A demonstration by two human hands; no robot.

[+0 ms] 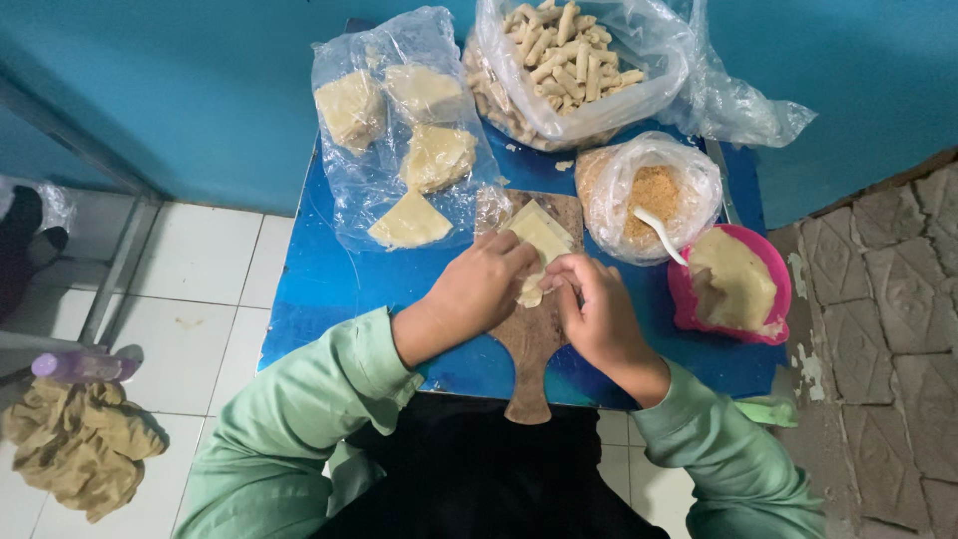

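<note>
Left hand (487, 279) and right hand (597, 314) close together over a wooden cutting board (531, 359) on the small blue desk (329, 289). Fingers of both hands pinched on a pale dough wrapper (539, 245) lying on the board. Behind, a clear bag of wrapper pieces (399, 130) and a bag of finished rolls (569, 60). At the right, a bag of brown filling (649, 190) with a white spoon (659, 235), just beside a pink bowl (733, 289). On the floor at left, a crumpled cloth (75, 454).
</note>
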